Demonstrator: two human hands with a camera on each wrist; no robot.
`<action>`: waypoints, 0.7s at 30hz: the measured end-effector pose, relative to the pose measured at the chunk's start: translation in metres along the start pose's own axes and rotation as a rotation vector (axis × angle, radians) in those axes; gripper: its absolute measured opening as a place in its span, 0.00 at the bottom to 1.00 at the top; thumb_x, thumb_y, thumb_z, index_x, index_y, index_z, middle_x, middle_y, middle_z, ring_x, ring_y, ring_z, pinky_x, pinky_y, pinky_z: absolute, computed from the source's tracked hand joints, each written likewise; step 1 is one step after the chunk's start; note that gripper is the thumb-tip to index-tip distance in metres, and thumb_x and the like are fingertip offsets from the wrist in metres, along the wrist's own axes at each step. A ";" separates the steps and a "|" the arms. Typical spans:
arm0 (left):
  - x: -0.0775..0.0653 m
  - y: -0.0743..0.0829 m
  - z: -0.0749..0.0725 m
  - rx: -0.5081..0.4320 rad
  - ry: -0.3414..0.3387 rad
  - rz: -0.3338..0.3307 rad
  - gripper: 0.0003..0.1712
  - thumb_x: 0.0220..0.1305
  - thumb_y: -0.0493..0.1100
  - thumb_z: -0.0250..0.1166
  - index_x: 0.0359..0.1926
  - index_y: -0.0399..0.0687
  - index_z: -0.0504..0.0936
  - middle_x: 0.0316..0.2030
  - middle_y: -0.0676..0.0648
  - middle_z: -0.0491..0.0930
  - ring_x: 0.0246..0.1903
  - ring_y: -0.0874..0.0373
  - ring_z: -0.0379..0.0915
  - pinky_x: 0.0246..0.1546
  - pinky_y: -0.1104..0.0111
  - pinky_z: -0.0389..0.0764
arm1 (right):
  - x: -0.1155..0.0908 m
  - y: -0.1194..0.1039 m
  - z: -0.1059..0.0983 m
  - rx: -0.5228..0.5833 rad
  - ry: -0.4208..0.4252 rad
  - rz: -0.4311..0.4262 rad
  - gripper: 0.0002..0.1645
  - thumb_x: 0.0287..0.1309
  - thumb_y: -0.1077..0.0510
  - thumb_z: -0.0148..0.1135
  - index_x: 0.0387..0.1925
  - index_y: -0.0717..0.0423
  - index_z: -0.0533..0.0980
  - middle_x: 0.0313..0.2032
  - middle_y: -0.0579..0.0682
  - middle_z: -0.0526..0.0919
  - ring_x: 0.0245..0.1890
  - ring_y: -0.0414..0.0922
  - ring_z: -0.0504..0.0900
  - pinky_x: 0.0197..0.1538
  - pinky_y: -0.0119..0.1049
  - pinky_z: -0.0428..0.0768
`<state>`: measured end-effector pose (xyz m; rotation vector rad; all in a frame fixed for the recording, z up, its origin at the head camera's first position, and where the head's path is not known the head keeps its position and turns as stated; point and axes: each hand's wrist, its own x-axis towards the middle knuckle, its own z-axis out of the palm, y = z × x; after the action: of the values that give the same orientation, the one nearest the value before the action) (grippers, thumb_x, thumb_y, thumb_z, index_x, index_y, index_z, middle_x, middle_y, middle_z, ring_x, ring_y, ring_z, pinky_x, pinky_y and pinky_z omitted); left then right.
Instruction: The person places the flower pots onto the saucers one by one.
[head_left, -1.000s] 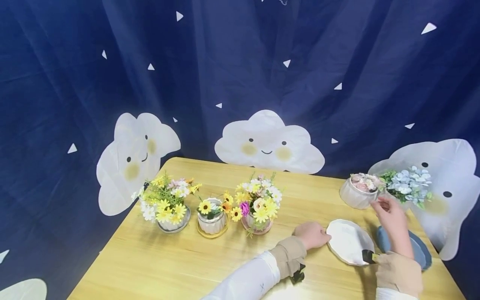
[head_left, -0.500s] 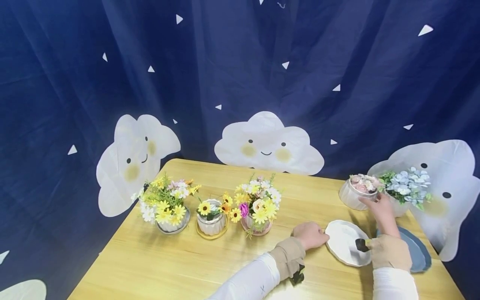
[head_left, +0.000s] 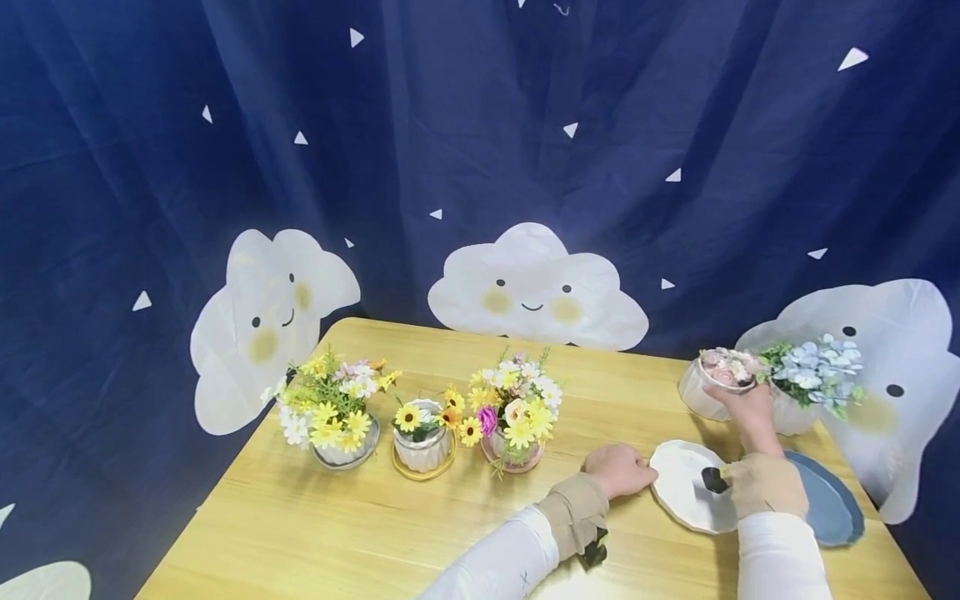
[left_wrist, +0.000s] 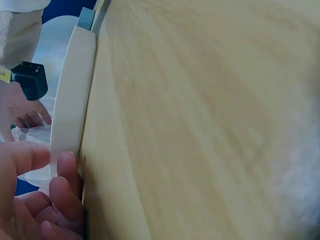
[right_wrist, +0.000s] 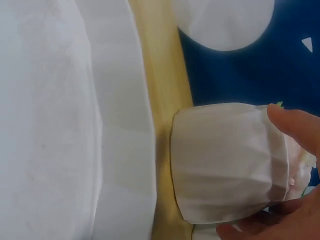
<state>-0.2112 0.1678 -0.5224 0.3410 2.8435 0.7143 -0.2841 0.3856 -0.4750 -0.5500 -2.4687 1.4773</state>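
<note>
My left hand (head_left: 621, 471) pinches the left edge of a white scalloped plate (head_left: 682, 487) lying on the table. In the left wrist view, the thumb and curled fingers (left_wrist: 67, 192) meet at the plate's side wall (left_wrist: 75, 90). At the back right, my right hand (head_left: 750, 410) grips the rim of a white fluted flower pot (head_left: 697, 393) with pale pink flowers (head_left: 727, 367). From the right wrist, the thumb is on one side of the pot's (right_wrist: 225, 165) rim and the fingers wrap the other, partly hidden behind it.
Right of the gripped pot stands another white pot (head_left: 793, 414) with blue flowers. A blue plate (head_left: 836, 504) lies partly behind the right forearm. Potted flowers (head_left: 330, 417) on a grey saucer, a pot (head_left: 422, 450) on a yellow one and a bouquet pot (head_left: 517, 412) stand left.
My right hand has moved left from between the two pots onto the pink-flower pot and now grips its rim. The left hand stays at the plate's edge.
</note>
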 end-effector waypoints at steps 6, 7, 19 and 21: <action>0.000 0.000 -0.002 -0.008 -0.010 -0.002 0.27 0.50 0.60 0.55 0.04 0.58 0.59 0.03 0.58 0.53 0.09 0.63 0.51 0.11 0.71 0.58 | -0.001 0.000 0.000 -0.035 0.007 0.058 0.60 0.45 0.49 0.66 0.67 0.62 0.37 0.66 0.67 0.44 0.66 0.60 0.48 0.69 0.48 0.50; 0.000 0.000 -0.003 -0.009 -0.010 -0.005 0.27 0.50 0.60 0.55 0.04 0.58 0.59 0.03 0.58 0.53 0.09 0.63 0.52 0.12 0.71 0.58 | -0.001 0.000 -0.001 -0.043 0.008 0.064 0.60 0.45 0.49 0.66 0.67 0.63 0.37 0.66 0.67 0.44 0.66 0.60 0.48 0.69 0.48 0.50; 0.000 0.001 -0.004 0.013 -0.002 -0.011 0.25 0.50 0.59 0.55 0.05 0.58 0.59 0.04 0.58 0.54 0.09 0.63 0.52 0.12 0.71 0.58 | 0.008 0.000 0.001 -0.158 -0.058 0.064 0.66 0.45 0.40 0.63 0.67 0.64 0.31 0.66 0.70 0.33 0.66 0.65 0.40 0.68 0.55 0.48; -0.001 0.001 -0.004 0.020 -0.002 -0.013 0.25 0.50 0.59 0.55 0.05 0.58 0.59 0.04 0.58 0.54 0.09 0.63 0.53 0.12 0.71 0.58 | 0.011 0.002 0.003 -0.122 -0.052 0.059 0.65 0.45 0.42 0.64 0.68 0.59 0.30 0.67 0.68 0.32 0.67 0.63 0.38 0.69 0.53 0.46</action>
<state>-0.2109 0.1669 -0.5177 0.3256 2.8504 0.6834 -0.2948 0.3888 -0.4787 -0.6200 -2.6178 1.3857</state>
